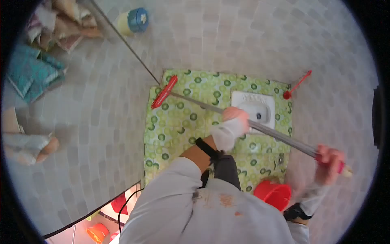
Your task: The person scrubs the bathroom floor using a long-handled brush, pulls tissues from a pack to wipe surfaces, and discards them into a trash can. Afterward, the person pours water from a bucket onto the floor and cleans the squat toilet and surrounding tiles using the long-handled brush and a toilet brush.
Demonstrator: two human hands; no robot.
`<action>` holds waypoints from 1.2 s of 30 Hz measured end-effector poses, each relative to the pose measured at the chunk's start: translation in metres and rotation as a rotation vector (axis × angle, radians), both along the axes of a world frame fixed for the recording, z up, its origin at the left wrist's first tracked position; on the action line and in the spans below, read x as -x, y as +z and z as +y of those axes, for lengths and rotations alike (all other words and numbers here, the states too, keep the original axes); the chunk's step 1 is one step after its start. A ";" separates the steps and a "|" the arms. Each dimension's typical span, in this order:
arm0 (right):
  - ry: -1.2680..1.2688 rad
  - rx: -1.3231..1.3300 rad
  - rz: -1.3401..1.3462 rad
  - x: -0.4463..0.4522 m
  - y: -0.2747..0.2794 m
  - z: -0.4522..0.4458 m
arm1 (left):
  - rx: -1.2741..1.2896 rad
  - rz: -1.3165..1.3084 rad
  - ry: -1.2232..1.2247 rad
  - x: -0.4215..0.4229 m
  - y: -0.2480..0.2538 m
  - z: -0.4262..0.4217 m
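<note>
My left hand (235, 118) is wrapped round the middle of a long grey pole (280, 136). Near the pole's end, at the right, my right hand (330, 159) grips its pink part. The pole slants up to the left and ends in a red brush head (164, 92), which is at the upper left part of the green patterned floor (193, 116). A white squat toilet (252, 97) is set in the floor just beyond the pole.
A red bucket (273, 194) stands at the lower right. A red toilet brush (298, 84) leans by the right wall. Bags (34, 73) hang at the left, and a blue-lidded container (138, 19) is at the top. An orange basin (97, 233) lies beyond the doorway.
</note>
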State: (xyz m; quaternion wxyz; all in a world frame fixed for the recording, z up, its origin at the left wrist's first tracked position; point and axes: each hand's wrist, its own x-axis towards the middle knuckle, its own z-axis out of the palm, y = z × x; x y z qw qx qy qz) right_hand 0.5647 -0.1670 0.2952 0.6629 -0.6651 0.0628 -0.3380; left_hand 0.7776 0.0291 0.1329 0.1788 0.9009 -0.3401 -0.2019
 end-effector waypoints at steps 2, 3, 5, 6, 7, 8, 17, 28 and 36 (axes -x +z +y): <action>0.088 -0.054 0.127 -0.058 -0.044 0.012 | -0.110 0.013 0.052 -0.053 -0.077 0.000; 0.085 -0.030 0.229 -0.076 -0.054 0.009 | -0.150 0.078 0.058 -0.077 -0.098 -0.008; 0.071 -0.010 0.229 -0.090 -0.049 -0.015 | -0.235 0.076 -0.104 -0.096 -0.091 -0.053; 0.088 0.018 0.236 -0.090 -0.044 -0.027 | -0.311 0.079 -0.237 -0.098 -0.087 -0.073; 0.028 -0.045 0.255 -0.081 -0.036 -0.054 | -0.250 0.062 -0.255 -0.093 -0.085 -0.103; -0.021 -0.044 0.264 -0.074 -0.026 -0.075 | -0.187 0.048 -0.270 -0.085 -0.085 -0.138; -0.338 0.263 0.503 -0.025 0.078 -0.156 | 0.299 0.280 -0.404 -0.046 -0.033 -0.316; -0.769 0.148 0.332 -0.017 0.081 -0.182 | 0.373 0.224 -0.691 -0.053 -0.008 -0.393; -1.024 0.153 0.229 0.003 0.111 -0.164 | 0.350 0.320 -0.974 -0.030 0.025 -0.435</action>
